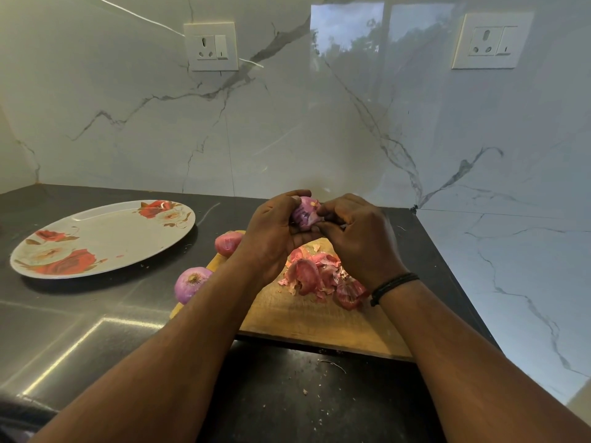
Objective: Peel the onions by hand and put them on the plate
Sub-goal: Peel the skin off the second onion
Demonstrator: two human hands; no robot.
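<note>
Forearms reach over a wooden cutting board [319, 324] on the dark table [96, 330]; left hand [271, 233] and right hand [358, 235] together grip one onion [305, 214] above a heap of peels [319, 276]. Two more onions [191, 282] lie beside the floral plate [102, 238].
</note>
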